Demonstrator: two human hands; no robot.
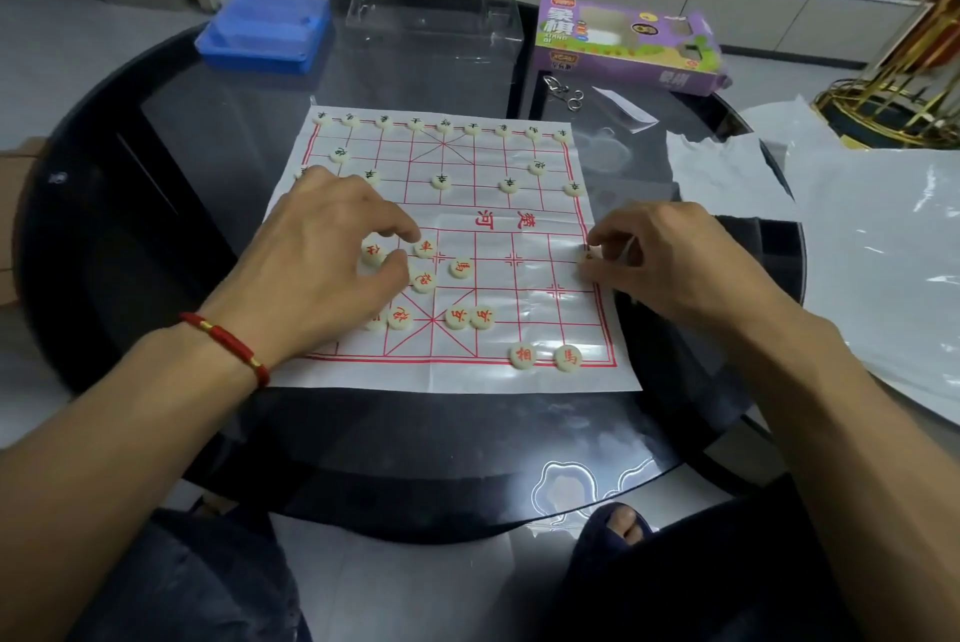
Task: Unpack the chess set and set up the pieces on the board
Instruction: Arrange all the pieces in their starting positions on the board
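Here, left hand [332, 246] touches a piece [425, 247], right hand [660, 256] pinches another on the board [519, 381], dark glass table [156, 132].

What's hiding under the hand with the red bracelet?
Under the left hand lies the board, with red-lettered pieces peeking out by its fingers. Any pieces beneath the palm are covered, so I can't see them.

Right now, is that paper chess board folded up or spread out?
Spread out. The board lies flat on the table, its whole red grid showing, with pieces standing on it.
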